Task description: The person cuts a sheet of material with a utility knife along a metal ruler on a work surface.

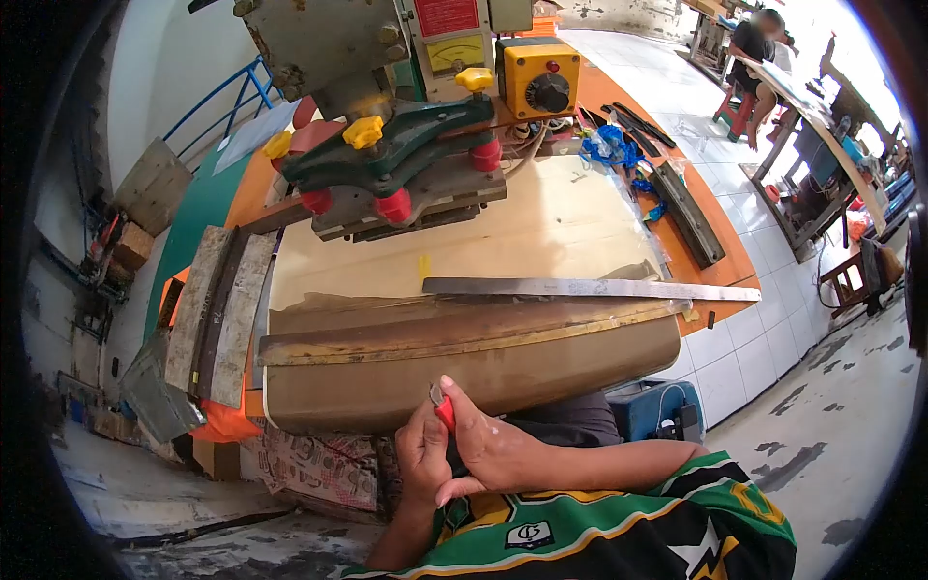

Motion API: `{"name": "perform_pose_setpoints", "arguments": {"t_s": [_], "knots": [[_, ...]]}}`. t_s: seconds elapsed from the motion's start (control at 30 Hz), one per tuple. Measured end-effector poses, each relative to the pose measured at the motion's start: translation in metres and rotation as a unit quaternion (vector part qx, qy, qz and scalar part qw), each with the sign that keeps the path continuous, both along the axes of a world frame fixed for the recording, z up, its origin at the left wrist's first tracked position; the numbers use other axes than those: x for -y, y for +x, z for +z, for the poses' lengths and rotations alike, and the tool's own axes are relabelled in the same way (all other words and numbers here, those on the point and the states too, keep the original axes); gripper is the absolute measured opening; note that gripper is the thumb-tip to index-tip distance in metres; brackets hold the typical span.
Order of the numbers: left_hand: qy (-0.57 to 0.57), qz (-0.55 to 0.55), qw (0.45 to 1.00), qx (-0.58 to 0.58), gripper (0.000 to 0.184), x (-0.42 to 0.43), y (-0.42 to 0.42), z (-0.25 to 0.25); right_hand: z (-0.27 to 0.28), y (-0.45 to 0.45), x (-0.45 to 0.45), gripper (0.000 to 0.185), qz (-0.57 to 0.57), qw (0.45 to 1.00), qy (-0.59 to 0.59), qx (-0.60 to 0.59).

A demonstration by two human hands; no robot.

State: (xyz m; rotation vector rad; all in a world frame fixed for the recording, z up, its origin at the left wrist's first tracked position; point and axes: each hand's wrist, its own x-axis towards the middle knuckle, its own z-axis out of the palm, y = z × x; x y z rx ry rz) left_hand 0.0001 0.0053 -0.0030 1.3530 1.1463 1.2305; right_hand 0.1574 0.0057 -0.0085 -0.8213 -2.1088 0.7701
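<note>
Close to my body, my left hand [422,452] and my right hand [491,450] are pressed together, both closed. Between them shows a small red-handled tool [445,414] with a short grey metal tip pointing up; most of its handle is hidden by my fingers. Just beyond my hands is a padded board [474,376] covered in brown material, its pale sheet [570,217] stretching toward the press. A dark, worn strip [406,335] runs across the board near its front. Behind that strip, a long metal ruler [590,288] lies across the surface.
A press head [387,164] with yellow knobs overhangs the back of the board. Its yellow control box [537,77] stands behind. Worn wooden planks [217,314] lie at left, a dark metal bar [687,215] at right. A seated person [754,43] is far off at right.
</note>
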Motion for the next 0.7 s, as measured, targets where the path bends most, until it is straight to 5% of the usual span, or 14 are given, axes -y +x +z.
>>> {"name": "perform_pose_setpoints", "arguments": {"t_s": [0.1, 0.17, 0.2, 0.3, 0.5, 0.6, 0.7], "knots": [[0.033, -0.016, 0.996, -0.080, 0.048, -0.003, -0.002, 0.007, 0.005, 0.005, 0.000, 0.124, -0.013, 0.997, -0.051, -0.053], [0.076, -0.025, 0.990, -0.117, 0.041, -0.005, 0.001, 0.015, 0.011, 0.014, -0.004, 0.092, 0.011, 0.966, -0.233, -0.112], [0.077, -0.025, 0.990, -0.117, 0.041, -0.006, -0.001, 0.014, 0.013, 0.015, -0.006, 0.092, 0.011, 0.966, -0.232, -0.112], [0.072, -0.058, 0.988, -0.126, 0.040, -0.008, -0.004, 0.013, 0.012, 0.015, -0.010, 0.048, -0.033, 0.957, -0.213, -0.194], [0.067, -0.059, 0.984, -0.156, 0.035, -0.015, -0.003, 0.018, 0.020, 0.036, -0.019, 0.040, -0.045, 0.971, -0.184, -0.147], [0.102, -0.028, 0.972, -0.210, 0.029, -0.022, -0.010, 0.012, 0.026, 0.046, -0.031, 0.039, -0.063, 0.936, -0.295, -0.181], [0.095, 0.056, 0.971, -0.213, 0.026, -0.028, -0.014, 0.005, 0.026, 0.058, -0.048, 0.037, -0.083, 0.941, -0.263, -0.198]]}}
